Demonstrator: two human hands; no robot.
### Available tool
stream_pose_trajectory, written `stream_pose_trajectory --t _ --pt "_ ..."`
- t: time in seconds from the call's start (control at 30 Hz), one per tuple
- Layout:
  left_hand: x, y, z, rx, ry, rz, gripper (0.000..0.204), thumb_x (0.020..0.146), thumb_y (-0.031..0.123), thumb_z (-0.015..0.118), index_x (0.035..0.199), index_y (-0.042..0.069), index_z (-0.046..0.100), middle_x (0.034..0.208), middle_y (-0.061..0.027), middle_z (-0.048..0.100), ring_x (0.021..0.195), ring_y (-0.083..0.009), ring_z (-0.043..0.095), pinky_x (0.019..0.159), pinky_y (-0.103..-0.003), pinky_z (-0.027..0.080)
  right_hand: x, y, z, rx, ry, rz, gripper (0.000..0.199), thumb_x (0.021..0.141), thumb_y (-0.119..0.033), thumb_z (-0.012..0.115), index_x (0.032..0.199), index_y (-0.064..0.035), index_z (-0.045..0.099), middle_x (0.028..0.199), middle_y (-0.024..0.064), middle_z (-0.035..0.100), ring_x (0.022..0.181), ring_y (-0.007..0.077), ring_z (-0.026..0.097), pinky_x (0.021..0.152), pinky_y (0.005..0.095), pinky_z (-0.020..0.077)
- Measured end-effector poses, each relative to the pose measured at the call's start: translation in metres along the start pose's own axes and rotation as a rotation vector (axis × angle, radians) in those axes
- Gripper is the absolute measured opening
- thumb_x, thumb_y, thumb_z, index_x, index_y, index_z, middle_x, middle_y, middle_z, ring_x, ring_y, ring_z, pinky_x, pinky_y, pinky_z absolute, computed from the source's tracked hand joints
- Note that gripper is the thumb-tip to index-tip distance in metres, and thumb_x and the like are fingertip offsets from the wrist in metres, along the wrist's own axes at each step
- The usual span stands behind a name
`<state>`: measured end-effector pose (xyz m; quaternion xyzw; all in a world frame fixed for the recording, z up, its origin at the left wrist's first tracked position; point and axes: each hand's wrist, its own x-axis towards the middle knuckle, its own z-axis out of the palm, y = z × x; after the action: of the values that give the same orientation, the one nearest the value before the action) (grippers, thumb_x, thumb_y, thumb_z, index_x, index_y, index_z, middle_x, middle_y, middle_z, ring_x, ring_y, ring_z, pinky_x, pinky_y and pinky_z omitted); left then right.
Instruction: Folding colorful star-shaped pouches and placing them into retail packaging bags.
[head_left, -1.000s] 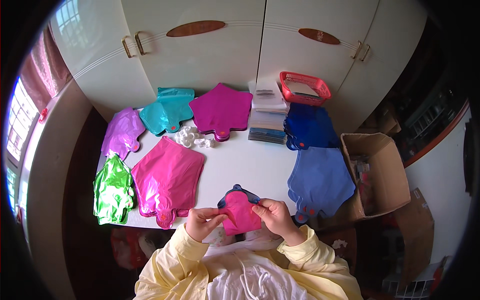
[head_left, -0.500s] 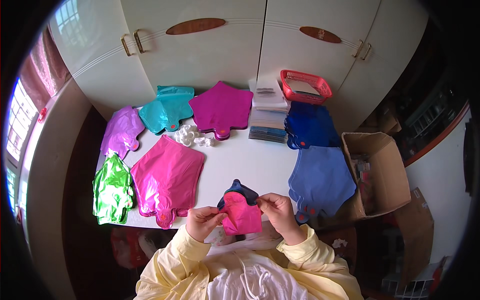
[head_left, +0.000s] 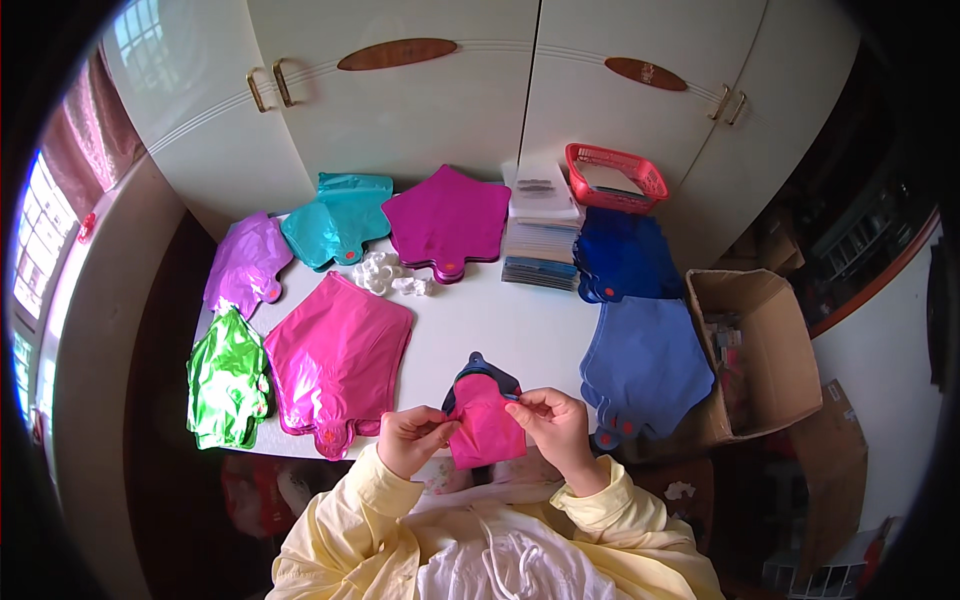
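Dark blue foil [head_left: 507, 382] poked out a little farther past the pink foil [head_left: 488, 435] than it had a second before, and its tip had moved away from the person's tummy. Both hands were in nearly the same spots, so the work seemed to be going in tiny steps.

At the back stood a big white cabinet [head_left: 430, 110], with a white table [head_left: 480, 325] in front. Just past the table's right end was a brown cardboard box [head_left: 775, 350]. Flat foil shapes lay in piles around the table top. A shiny hot pink pile [head_left: 340, 345] was nearest the left hand [head_left: 407, 440], and a grey-blue pile [head_left: 648, 360] was nearest the right hand [head_left: 557, 425]. A red basket [head_left: 620, 160] sat at the back.

Both arms came up from below in yellow sleeves [head_left: 350, 505], and the hands turned in toward each other. The left thumb and fingers pinched the left edge of the foil. The right ones pinched its upper right corner, but how far the fingers went behind could not be told. The held foil was between the hands, at the table's near edge.
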<state>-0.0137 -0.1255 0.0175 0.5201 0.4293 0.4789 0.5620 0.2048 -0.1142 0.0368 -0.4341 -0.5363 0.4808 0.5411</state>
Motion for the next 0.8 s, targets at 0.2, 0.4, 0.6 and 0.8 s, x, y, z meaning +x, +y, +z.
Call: stream_pose_trajectory --t 0.2,0.4,0.6,0.8 --pt "0.008 0.002 -0.001 -0.062 -0.027 -0.031 0.006 0.085 -0.001 0.066 0.082 -0.005 0.062 0.071 -0.0031 0.064 0.064 -0.0054 0.059 0.057 -0.02 0.051 0.006 0.012 -0.006 0.118 0.005 0.074 0.01 0.082 -0.006 0.071 0.083 0.0004 0.063 0.074 0.0015 0.065 0.065 0.0034 0.055 0.059 0.0181 0.0439" --pt "0.018 -0.006 -0.012 0.002 -0.057 -0.073 0.008 0.085 0.003 0.067 0.085 -0.004 0.062 0.073 -0.0025 0.065 0.064 -0.005 0.059 0.057 -0.02 0.051 0.025 -0.012 -0.004 -0.017 -0.096 0.147 0.01 0.084 -0.005 0.068 0.085 0.0023 0.061 0.072 -0.0008 0.063 0.064 0.0023 0.052 0.056 0.0179 0.0408" --pt "0.046 0.004 -0.01 0.004 -0.051 -0.23 0.014 0.086 0.011 0.067 0.09 -0.003 0.064 0.076 -0.0035 0.066 0.067 -0.0071 0.062 0.057 -0.021 0.051 0.06 -0.007 -0.013 -0.488 -0.249 0.123 0.021 0.086 -0.016 0.065 0.075 0.0013 0.061 0.054 0.0024 0.054 0.052 0.0053 0.043 0.05 0.0247 0.0372" --pt "0.079 0.01 -0.02 0.433 -0.06 -0.258 0.024 0.077 0.016 0.073 0.092 -0.001 0.067 0.076 -0.0082 0.069 0.066 -0.0123 0.065 0.06 -0.026 0.052 0.086 0.033 -0.017 -0.433 -0.318 0.224 0.018 0.084 -0.015 0.066 0.076 0.0001 0.063 0.056 0.0013 0.056 0.053 0.0056 0.049 0.051 0.0245 0.0402"
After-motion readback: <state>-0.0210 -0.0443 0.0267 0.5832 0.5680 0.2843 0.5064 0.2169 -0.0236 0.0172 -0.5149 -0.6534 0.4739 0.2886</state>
